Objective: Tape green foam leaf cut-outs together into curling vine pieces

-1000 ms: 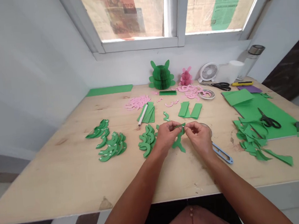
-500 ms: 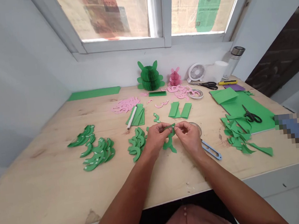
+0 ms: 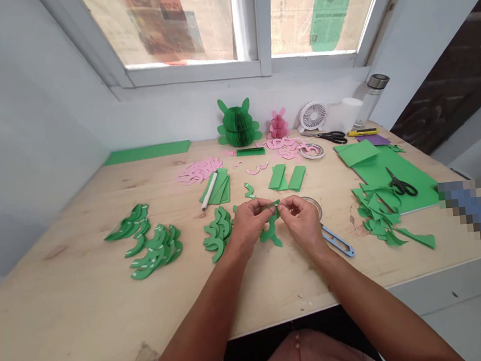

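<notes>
Near the middle of the table, my left hand (image 3: 251, 222) and my right hand (image 3: 301, 220) meet with fingertips pinched on a green paper cutout (image 3: 274, 237). Its curved lower part hangs between the hands; the upper end is partly hidden by my fingers. Left of my left hand is a pile of curved green cutouts (image 3: 218, 234). Farther left sit more green arcs (image 3: 158, 253) bearing white strips. Beside my right hand lie a roll of tape (image 3: 318, 207), partly covered, and a light blue cutter (image 3: 339, 241). A small wavy green piece (image 3: 249, 190) is just beyond my hands.
A white pen (image 3: 210, 191) rests on folded green paper. At right are black scissors (image 3: 401, 182) on green sheets and green scraps (image 3: 380, 218). Along the back stand a green honeycomb paper figure (image 3: 238, 125), a pink one (image 3: 277, 124), a small fan (image 3: 312, 116) and a bottle (image 3: 372, 99).
The view has shifted slightly, so everything appears a little farther left. Both hands keep pinching the green cutout in nearly the same pose.
</notes>
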Tool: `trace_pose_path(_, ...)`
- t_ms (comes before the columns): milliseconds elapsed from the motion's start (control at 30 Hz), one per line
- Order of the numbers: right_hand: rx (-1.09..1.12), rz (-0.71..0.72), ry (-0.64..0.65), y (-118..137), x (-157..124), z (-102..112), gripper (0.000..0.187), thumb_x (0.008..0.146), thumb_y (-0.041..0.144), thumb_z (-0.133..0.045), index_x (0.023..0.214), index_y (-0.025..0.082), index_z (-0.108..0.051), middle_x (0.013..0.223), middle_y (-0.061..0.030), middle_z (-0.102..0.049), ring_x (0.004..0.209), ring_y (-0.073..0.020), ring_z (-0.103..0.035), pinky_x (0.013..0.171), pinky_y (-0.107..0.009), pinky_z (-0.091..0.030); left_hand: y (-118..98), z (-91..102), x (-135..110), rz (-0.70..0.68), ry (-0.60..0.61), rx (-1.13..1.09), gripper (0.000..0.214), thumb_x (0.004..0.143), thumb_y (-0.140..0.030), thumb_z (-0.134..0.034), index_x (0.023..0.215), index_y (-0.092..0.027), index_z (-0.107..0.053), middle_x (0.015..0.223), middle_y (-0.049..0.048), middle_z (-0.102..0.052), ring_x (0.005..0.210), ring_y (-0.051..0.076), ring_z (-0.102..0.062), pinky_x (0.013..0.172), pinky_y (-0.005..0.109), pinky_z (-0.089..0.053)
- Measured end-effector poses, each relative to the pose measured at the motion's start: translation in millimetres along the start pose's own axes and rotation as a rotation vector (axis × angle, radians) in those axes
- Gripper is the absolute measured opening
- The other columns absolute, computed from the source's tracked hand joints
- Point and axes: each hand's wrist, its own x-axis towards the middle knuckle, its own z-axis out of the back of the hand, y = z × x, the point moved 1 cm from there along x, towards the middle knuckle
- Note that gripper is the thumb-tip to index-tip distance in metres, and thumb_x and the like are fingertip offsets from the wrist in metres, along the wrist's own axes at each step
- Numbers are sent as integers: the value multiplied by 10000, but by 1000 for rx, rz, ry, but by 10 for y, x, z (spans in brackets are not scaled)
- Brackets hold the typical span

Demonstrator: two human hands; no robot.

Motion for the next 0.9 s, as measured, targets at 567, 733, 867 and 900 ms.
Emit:
trace_pose_path(567, -21, 17, -1, 5, -11, 0, 119, 704, 268, -540, 669, 175, -606, 659, -9, -635, 566, -130, -538, 523, -230, -396, 18, -7, 0, -16, -34, 24, 178, 573, -279, -701, 663, -133, -651, 577, 0, -600, 471, 73, -475, 427, 181, -346)
trace_pose_path(733, -25, 13, -1, -1, -13, -4, 125, 702, 274, -538, 669, 176, -608, 653, -12, -637, 560, -133, -539, 514, -230, -395, 10, -16, -4, -52, -60, 39, 136, 564, -254, -691, 634, -143, -653, 569, 5, -607, 483, 85, -489, 420, 182, -342)
trace_pose_path(867, -22, 13, 5, 27, -21, 2, 141, 705, 284, -533, 681, 174, -619, 655, -17, -645, 558, -135, -540, 507, -230, -396, 1, -24, -10, -77, -77, 63, 89, 566, -225, -673, 612, -151, -652, 550, -6, -603, 475, 84, -486, 429, 186, -340)
trace_pose_path(900, -21, 10, 7, 37, -24, 4, 147, 707, 285, -531, 683, 173, -623, 654, -17, -646, 548, -132, -536, 508, -230, -398, 1, -24, -10, -81, -79, 70, 80, 569, -221, -668, 609, -153, -651, 546, -10, -601, 473, 83, -484, 434, 187, -341)
